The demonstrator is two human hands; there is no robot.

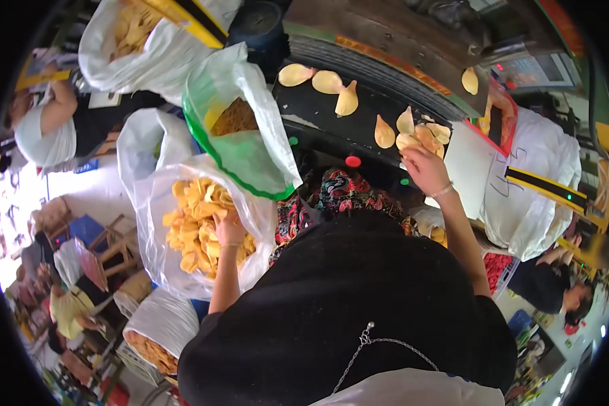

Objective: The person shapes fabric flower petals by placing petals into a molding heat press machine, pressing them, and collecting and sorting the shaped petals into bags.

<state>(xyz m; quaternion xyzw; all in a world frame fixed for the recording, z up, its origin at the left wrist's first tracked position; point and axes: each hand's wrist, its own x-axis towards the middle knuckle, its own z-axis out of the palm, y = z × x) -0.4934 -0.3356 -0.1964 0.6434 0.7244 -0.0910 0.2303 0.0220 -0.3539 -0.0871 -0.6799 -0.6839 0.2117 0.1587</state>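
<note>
My left hand (229, 230) reaches into a clear plastic bag (157, 256) full of yellow petal-shaped pieces (195, 233). Its fingers are partly buried among them, so their grip is hidden. On the right, my right hand (425, 169) is at the near edge of a black conveyor belt (348, 132), fingers bent and closed onto a pale yellow petal (407, 141) in a small overlapping cluster. A single petal (384, 132) lies just left of that cluster. Farther left on the belt is a loose row with another petal (327, 82).
A green-edged bag (250, 169) holding brown material stands beside the left bag. Behind the belt is a machine housing (386, 51), with one petal (469, 80) on it. A white sack (531, 183) and yellow-black bar (547, 189) flank the right. Other people (51, 128) sit nearby.
</note>
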